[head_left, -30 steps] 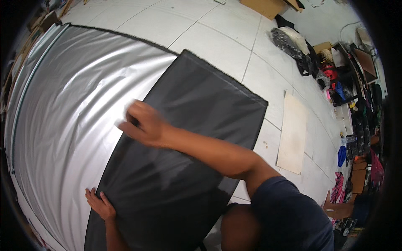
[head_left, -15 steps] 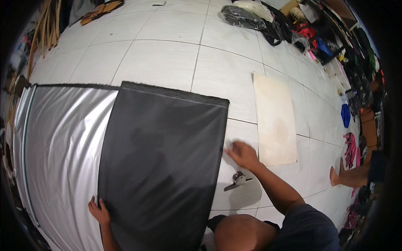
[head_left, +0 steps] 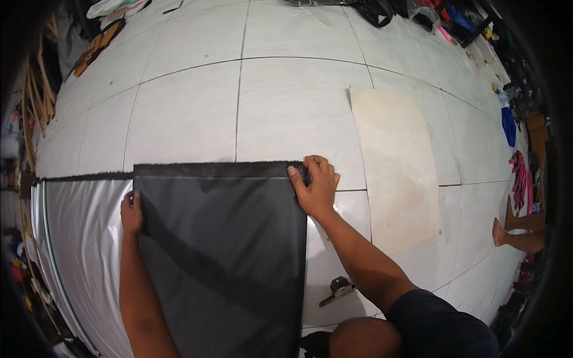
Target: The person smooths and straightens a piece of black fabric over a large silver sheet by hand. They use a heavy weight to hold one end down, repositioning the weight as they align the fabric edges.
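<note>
A dark grey fabric panel (head_left: 227,238) lies folded over on the floor, with a frayed far edge. Its silver side (head_left: 89,238) spreads out to the left. My left hand (head_left: 132,215) pinches the panel's left fold near the far end, thumb over the dark cloth. At the far right corner, my right hand (head_left: 318,188) grips the fabric edge, its thumb on top and its fingers curled over the corner. A metal clip (head_left: 339,290) with a wide jaw lies on the tiles, right of the fabric and below my right forearm.
A cream rectangular sheet (head_left: 397,167) lies flat on the white tile floor (head_left: 298,113) to the right. Another person's bare foot (head_left: 499,234) shows at the far right. Wooden strips (head_left: 37,95) stand at the far left. Mixed goods (head_left: 477,53) line the right wall.
My left hand has moved far up along the fold. My right hand has gone from beside the right edge to the far right corner and taken hold there. The view has shifted.
</note>
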